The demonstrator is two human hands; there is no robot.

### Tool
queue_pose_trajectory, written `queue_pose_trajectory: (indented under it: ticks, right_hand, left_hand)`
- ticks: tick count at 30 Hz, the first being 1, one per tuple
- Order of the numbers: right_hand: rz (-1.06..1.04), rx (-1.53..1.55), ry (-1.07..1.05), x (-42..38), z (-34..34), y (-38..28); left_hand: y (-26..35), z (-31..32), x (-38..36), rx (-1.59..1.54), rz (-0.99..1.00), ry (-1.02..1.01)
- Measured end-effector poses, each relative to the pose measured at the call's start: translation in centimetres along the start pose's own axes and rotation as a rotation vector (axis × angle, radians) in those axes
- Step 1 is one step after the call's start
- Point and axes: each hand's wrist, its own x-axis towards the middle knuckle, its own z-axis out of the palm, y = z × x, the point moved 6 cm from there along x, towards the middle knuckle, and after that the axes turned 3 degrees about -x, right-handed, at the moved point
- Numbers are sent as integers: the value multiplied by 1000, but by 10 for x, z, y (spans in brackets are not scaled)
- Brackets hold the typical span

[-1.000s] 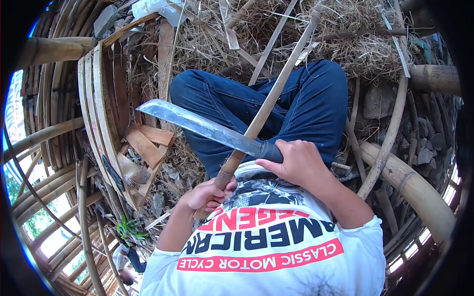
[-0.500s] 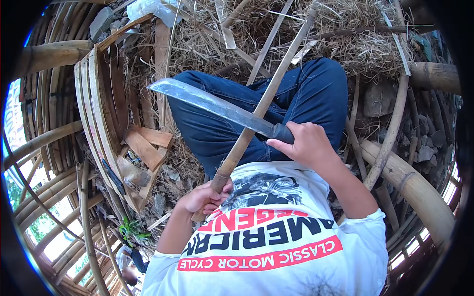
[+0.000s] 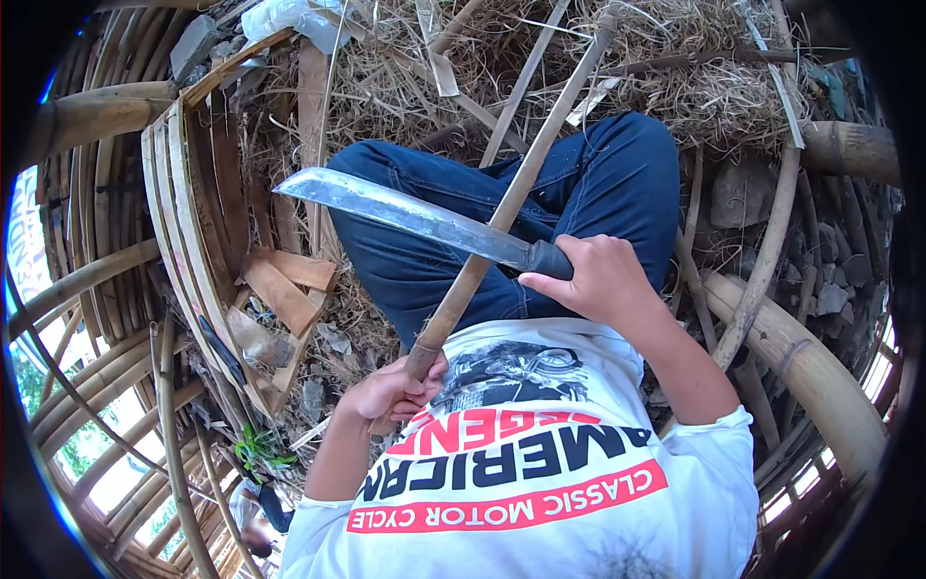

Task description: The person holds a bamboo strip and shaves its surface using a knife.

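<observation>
My right hand is wrapped round the dark handle of a machete, thumb along its near side. The long grey blade points left and crosses over a bamboo strip above my crossed legs. My left hand grips the lower part of that strip, against the front of my white shirt. From there the strip runs up and away to the right, its far end over the dry shavings.
Stacked wooden boards and short offcuts lie to the left. Dry shavings cover the ground ahead. Thick bamboo poles are at the right. A person is at the lower left, beyond a small green plant.
The machete blade has shifted slightly down the bamboo strip toward me, its tip moving a little left and down. Both hands keep their grips.
</observation>
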Motion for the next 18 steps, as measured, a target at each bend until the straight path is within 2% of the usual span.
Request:
queue_pose_trajectory:
  ticks: [4, 6, 9, 13, 15, 18]
  right_hand:
    - [1, -8, -15, 0, 1, 4]
    - [36, -46, 73, 3, -6, 13]
    - [81, -89, 40, 12, -11, 32]
    - [52, -68, 29, 16, -14, 33]
    - [44, -80, 34, 16, -13, 35]
    - [41, -77, 35, 17, -11, 34]
  left_hand:
    - [-1, -1, -1, 8, -4, 25]
    - [-5, -5, 0, -10, 5, 0]
    - [-1, 0, 0, 14, -18, 27]
    - [-1, -2, 0, -20, 3, -25]
    - [-1, -4, -3, -18, -19, 53]
    - [1, 1, -2, 2, -19, 24]
